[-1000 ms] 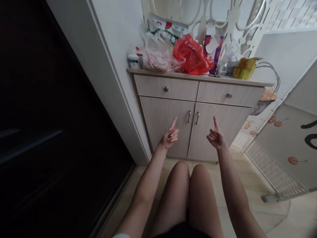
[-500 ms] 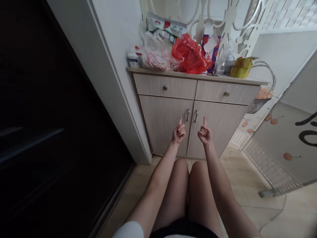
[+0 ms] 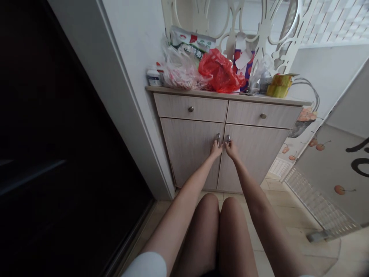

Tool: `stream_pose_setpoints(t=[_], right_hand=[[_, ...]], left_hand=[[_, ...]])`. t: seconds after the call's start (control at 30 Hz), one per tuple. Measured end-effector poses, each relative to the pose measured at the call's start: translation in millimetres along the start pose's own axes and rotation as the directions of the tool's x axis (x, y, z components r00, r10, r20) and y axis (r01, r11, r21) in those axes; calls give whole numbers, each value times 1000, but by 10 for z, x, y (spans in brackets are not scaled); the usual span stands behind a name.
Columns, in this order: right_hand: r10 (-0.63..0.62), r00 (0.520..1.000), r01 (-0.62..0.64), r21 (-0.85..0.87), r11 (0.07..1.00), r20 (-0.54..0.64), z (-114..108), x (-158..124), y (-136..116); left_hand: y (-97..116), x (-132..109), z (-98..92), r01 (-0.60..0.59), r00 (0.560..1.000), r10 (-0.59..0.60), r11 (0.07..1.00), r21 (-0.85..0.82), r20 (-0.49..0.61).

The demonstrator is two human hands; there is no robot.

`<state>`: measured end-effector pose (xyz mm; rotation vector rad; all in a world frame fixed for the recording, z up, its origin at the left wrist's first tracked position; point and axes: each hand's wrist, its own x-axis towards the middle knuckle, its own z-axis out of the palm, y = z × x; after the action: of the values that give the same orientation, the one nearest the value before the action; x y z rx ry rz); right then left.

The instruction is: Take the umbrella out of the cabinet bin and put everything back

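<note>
A low wood-grain cabinet (image 3: 190, 154) with two drawers above two closed doors stands in front of me. My left hand (image 3: 215, 149) is closed on the metal handle of the left door (image 3: 218, 137). My right hand (image 3: 230, 149) is closed on the metal handle of the right door (image 3: 228, 137). Both arms are stretched forward, and the two hands sit side by side at the gap where the doors meet. My bare knees (image 3: 219, 207) show below them.
On the cabinet top lie a red plastic bag (image 3: 219, 71), clear bags (image 3: 181, 71), a white jar (image 3: 152, 77) and a yellow packet (image 3: 278, 85). A dark doorway (image 3: 57, 154) is at left. A glass panel with cherry prints (image 3: 334, 173) leans at right. The floor is tiled.
Both hands moved forward from the air, where they pointed upward with a raised finger, and closed on the two door handles. The view has come a little closer to the cabinet.
</note>
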<state>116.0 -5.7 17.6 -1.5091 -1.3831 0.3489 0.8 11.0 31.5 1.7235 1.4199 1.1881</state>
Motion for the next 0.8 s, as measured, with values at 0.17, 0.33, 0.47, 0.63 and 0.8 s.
stream_pose_setpoints(t=[0.17, 0.33, 0.47, 0.63, 0.8], right_hand=[[-50, 999, 47, 127, 991, 17, -24, -154, 67], [-141, 987, 144, 29, 989, -82, -370, -810, 188], [-203, 955, 168, -170, 971, -215, -761, -1421, 265], [-199, 916, 93, -296, 951, -349, -1370, -2025, 351], [-159, 875, 26, -284, 959, -457, -1952, -2397, 566]], left_hand=[[-111, -275, -99, -31, 999, 31, 999, 16, -19], [-263, -806, -327, -102, 987, 118, 984, 149, -105], [-399, -1209, -577, -153, 965, 187, 971, 186, -185], [-619, -1612, -967, -163, 904, 213, 973, 162, -370], [-926, -1881, -1426, -116, 806, 171, 984, 132, -567]])
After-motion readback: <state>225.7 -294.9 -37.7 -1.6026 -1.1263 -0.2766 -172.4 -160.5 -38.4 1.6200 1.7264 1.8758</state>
